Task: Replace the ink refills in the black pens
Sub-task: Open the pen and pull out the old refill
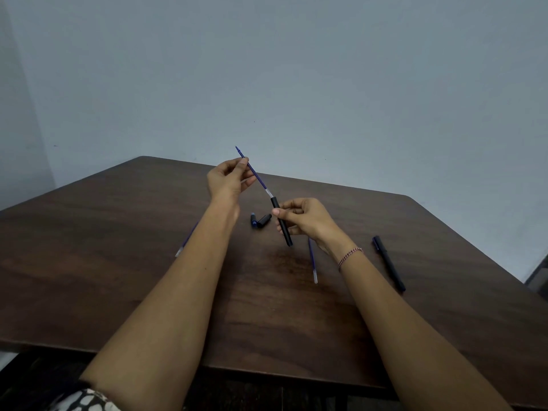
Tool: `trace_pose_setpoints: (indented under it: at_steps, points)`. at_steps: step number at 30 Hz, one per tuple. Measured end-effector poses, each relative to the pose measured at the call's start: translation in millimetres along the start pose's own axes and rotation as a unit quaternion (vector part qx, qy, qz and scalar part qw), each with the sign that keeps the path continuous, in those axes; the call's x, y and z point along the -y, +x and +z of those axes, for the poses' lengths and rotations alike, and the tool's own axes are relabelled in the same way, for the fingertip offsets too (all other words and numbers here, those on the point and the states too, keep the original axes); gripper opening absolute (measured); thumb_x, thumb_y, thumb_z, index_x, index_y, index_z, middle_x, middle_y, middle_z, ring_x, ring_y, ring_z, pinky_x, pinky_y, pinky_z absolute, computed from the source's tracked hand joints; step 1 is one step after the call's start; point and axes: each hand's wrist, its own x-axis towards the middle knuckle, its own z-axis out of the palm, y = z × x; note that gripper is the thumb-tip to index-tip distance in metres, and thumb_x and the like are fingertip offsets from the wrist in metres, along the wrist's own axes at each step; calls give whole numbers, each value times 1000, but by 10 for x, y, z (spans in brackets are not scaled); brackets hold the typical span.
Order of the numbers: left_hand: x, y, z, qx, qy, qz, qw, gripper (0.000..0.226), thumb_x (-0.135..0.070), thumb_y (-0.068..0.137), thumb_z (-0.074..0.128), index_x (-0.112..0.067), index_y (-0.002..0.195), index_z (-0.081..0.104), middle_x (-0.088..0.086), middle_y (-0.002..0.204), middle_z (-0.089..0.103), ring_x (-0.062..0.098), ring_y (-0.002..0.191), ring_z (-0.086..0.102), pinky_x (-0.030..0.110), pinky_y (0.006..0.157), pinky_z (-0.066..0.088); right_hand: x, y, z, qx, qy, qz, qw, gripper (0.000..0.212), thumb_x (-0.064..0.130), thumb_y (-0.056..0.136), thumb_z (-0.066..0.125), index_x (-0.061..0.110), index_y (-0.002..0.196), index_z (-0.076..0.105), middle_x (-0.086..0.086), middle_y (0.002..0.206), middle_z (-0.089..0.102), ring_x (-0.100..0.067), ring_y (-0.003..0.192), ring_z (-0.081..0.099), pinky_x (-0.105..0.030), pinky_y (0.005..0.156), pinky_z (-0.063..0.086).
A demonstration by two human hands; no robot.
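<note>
Head view: the blue refill slants from its tip, up-left, down-right into the black barrel, both in one line above the table. The left hand pinches the refill near its tip; the right hand curls round the barrel. Below lie a cap, a spare refill by the right wrist, a third refill behind the left forearm, and a second pen far right.

We look down on a dark brown wooden table with rounded far corners and a wood-grain top. Behind it stands a plain, pale blue-grey wall, softly and evenly lit, which meets a side wall at the far left. At the right edge we glimpse a grey strip, too small to identify.
</note>
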Motion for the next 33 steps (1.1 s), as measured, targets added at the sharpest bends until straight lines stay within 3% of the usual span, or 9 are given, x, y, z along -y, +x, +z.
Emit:
trace_pose_setpoints:
  at_steps: [6,11,20,26,29,33]
  points:
    - [-24,22,-18,-34,-36,-11,999,7,-4,88,61,-7,82,59,5,76,60,10,65,60,19,60,57,-3,5,-8,4,3,0,1000,27,17,83,71,2,104,64,-7,76,70,-14,62,68,-26,65,59]
    - [-42,44,-38,-60,-67,-23,996,8,-4,88,62,-7,81,59,4,76,61,9,62,59,19,62,57,-10,5,-43,-9,20,-10,1000,12,16,83,70,11,90,63,-4,69,70,-14,61,69,-27,65,60]
    - [-38,36,-59,-49,-47,-32,997,5,-4,85,65,-5,86,60,5,76,62,10,65,60,17,58,55,16,-7,-44,-28,26,-20,999,11,17,83,71,16,86,61,-4,76,69,-12,63,69,-25,63,59]
    - [-35,32,-76,-24,6,-33,999,14,-4,84,66,0,97,63,5,77,63,11,65,60,17,58,55,41,35,-59,-148,23,-85,985,15,23,81,73,14,89,63,-7,80,69,-23,80,70,-25,65,58]
    - [-58,52,-118,-14,70,-41,997,16,-3,84,66,2,99,64,8,77,63,11,63,59,16,54,54,35,42,-91,-190,32,-101,976,27,21,81,73,4,100,64,-7,78,68,-24,80,70,-28,66,59]
    - [-185,100,-254,-18,195,-53,979,15,-1,84,65,5,97,63,11,77,62,13,60,58,15,48,53,50,54,-127,-214,42,-117,969,24,21,82,73,5,98,64,-6,75,67,-22,76,70,-28,66,59]
